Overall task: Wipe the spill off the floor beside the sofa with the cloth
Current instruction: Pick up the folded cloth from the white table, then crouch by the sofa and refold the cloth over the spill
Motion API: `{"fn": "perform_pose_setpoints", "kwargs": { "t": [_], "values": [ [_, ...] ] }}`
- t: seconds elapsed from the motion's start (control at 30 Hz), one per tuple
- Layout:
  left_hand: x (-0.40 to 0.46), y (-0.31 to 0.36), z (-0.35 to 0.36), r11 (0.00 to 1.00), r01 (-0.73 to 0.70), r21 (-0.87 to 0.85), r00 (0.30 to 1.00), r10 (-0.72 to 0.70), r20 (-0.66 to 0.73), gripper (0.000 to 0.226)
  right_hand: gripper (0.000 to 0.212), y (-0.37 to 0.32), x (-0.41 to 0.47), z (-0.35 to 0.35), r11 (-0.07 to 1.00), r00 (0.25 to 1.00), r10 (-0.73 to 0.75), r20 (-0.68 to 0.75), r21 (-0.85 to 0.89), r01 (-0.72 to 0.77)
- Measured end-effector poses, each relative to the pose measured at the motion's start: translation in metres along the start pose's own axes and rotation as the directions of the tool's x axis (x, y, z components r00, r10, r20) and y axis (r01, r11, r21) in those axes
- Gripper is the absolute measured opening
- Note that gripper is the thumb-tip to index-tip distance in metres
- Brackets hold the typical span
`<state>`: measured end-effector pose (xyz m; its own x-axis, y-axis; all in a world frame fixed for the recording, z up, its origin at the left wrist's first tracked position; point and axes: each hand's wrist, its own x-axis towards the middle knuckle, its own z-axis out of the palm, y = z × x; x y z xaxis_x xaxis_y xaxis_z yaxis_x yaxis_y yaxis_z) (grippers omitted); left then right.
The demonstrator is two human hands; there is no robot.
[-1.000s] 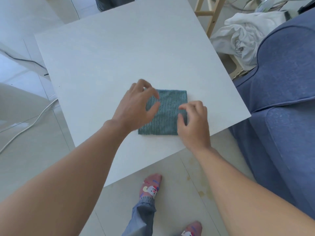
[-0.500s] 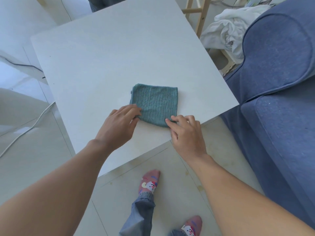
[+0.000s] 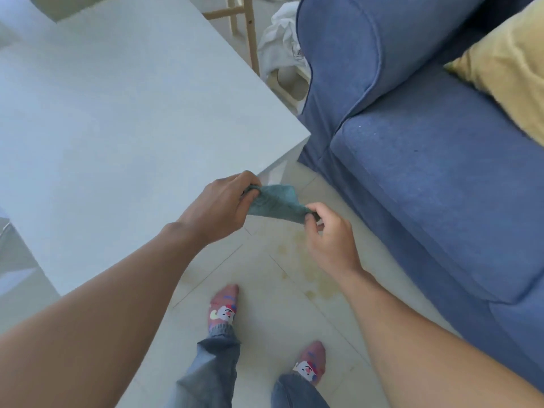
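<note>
A teal cloth [image 3: 275, 204] was held in the air between both hands, off the table and above the floor.

The cloth's left end was pinched between the curled fingers and thumb of the left hand [image 3: 219, 206], and its right corner was gripped by the thumb and curled fingers of the right hand [image 3: 329, 234], so that the fabric was stretched and sagging between them. It was held just past the near corner of the white table [image 3: 117, 128], clear of the tabletop. Below and slightly nearer, a yellowish spill [image 3: 306, 266] was seen in patches on the pale tiled floor [image 3: 265, 325], lying between the table and the blue sofa [image 3: 426, 178]. A yellow cushion [image 3: 506, 63] was resting on the sofa seat. Two feet in pink patterned socks [image 3: 223, 307] were planted on the tiles near the spill.
</note>
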<state>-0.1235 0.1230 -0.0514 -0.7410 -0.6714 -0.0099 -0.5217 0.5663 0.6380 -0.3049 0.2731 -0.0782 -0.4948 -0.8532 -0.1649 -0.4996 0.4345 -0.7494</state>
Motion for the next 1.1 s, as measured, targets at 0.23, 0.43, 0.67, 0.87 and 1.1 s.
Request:
{"fn": "perform_pose_setpoints", "kwargs": {
  "t": [0.23, 0.43, 0.67, 0.87, 1.1],
  "values": [
    [0.031, 0.063, 0.114, 0.992, -0.093, -0.088, 0.98, 0.107, 0.168, 0.009, 0.018, 0.101, -0.045, -0.066, 0.971, 0.959, 0.231, -0.164, 0.099, -0.217],
    [0.045, 0.056, 0.247, 0.986, -0.14, -0.09, 0.952, 0.159, 0.263, 0.01, 0.026, 0.219, -0.067, -0.059, 0.921, 0.896, 0.384, -0.222, 0.154, -0.357],
    [0.089, 0.001, 0.407, 0.897, -0.391, -0.209, 0.849, 0.438, 0.294, 0.012, 0.026, 0.388, -0.052, -0.001, 0.911, 0.874, 0.378, -0.306, 0.292, -0.292],
    [0.127, -0.019, 0.485, 0.75, -0.532, -0.392, 0.729, 0.642, 0.238, 0.012, 0.022, 0.473, -0.034, 0.014, 0.874, 0.872, 0.35, -0.344, 0.456, -0.171],
    [0.124, 0.012, 0.514, 0.805, -0.425, -0.415, 0.792, 0.552, 0.261, 0.011, 0.022, 0.486, -0.053, 0.009, 0.849, 0.808, 0.391, -0.441, 0.512, -0.132]
  ]
}}
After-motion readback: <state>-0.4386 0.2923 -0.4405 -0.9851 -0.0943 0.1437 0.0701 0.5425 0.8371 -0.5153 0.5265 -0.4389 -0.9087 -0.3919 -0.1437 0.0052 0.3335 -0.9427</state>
